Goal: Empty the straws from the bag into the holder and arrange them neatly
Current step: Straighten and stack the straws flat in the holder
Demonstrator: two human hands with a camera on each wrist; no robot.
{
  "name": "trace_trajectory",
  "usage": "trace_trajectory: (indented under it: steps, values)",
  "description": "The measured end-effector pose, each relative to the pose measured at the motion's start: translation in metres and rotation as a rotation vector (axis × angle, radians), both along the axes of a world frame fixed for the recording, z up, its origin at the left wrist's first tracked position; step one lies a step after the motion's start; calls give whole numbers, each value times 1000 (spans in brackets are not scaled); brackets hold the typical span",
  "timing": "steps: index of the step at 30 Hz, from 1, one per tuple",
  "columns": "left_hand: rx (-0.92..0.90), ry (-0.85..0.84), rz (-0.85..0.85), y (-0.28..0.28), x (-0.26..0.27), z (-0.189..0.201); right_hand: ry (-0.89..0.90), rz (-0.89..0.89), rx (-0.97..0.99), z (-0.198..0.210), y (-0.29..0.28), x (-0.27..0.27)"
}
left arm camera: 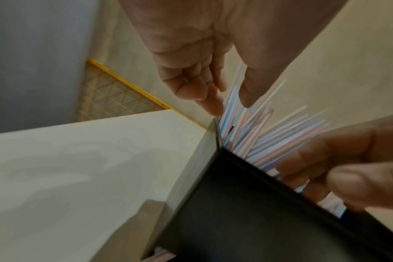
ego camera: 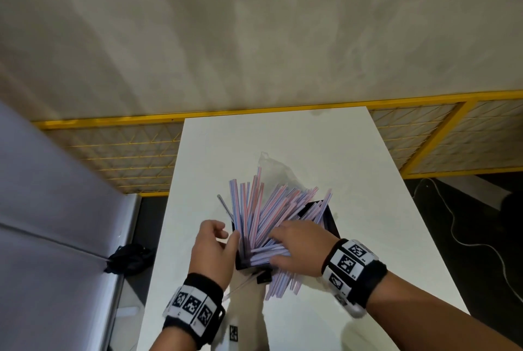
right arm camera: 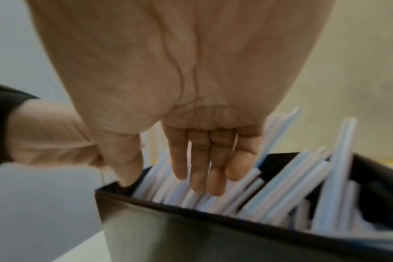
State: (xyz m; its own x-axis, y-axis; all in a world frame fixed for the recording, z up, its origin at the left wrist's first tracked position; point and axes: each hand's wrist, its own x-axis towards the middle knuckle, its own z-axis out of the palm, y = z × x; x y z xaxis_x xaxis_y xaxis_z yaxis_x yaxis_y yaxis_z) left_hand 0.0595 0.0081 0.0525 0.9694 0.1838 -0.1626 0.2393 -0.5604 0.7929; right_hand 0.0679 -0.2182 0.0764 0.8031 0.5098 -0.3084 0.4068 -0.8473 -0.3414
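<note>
Black wristbands [ego camera: 357,270] with square-coded tags

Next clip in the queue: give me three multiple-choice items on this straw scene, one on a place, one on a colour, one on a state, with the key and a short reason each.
1. Where does the clear plastic bag lie?
A. on the table beyond the holder
B. inside the holder
C. in the left hand

2. What colour is the holder?
A. yellow
B. black
C. white

3. How do the straws stand?
A. in one neat upright bundle
B. all still in the bag
C. fanned out and leaning, some over the near rim

Key: 1 A, the head view shows the bag on the white table behind the holder. 2 B, its walls are black in all three views. 3 C, the straws splay in several directions, and some hang over the near edge below the right hand, whose straight fingers rest on them; the left hand is at the holder's left edge.
</note>
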Motion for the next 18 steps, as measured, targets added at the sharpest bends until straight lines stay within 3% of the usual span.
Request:
trace_trajectory:
  steps: [3,7,14,18]
  values:
    - [-71,33,-3,2,16,-1,25,-79,199,9,23,1]
    - [-2,66,-65,1,36,-6,156,-251,392,4,46,7]
    - [-62,73,-77,-1,41,-5,288,-461,596,-16,55,14]
    - [-121,33,-47,-2,36,-2,259,-527,651,-19,56,14]
